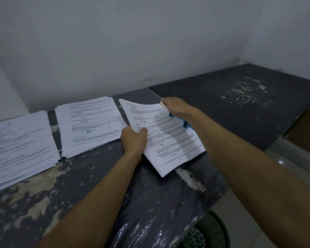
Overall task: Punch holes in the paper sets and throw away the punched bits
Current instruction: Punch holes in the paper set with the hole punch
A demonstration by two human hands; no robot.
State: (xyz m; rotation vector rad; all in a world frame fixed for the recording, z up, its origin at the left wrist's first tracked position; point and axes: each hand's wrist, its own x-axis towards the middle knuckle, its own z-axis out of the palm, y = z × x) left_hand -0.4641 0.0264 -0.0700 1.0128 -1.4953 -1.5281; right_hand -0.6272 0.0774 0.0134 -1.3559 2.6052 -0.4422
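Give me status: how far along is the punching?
Done: cannot tell; no holes are visible. In hand: left hand grips a paper set while right hand rests on the blue punch. Left: two stacks and the green bin step.

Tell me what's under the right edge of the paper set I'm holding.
A blue hole punch shows under the paper set, beneath the right hand. Its slot and base are hidden.

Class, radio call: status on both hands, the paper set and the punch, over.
Left hand grips paper set at its left edge. Right hand on blue hole punch at set's right edge. Two other stacks lie left, apart.
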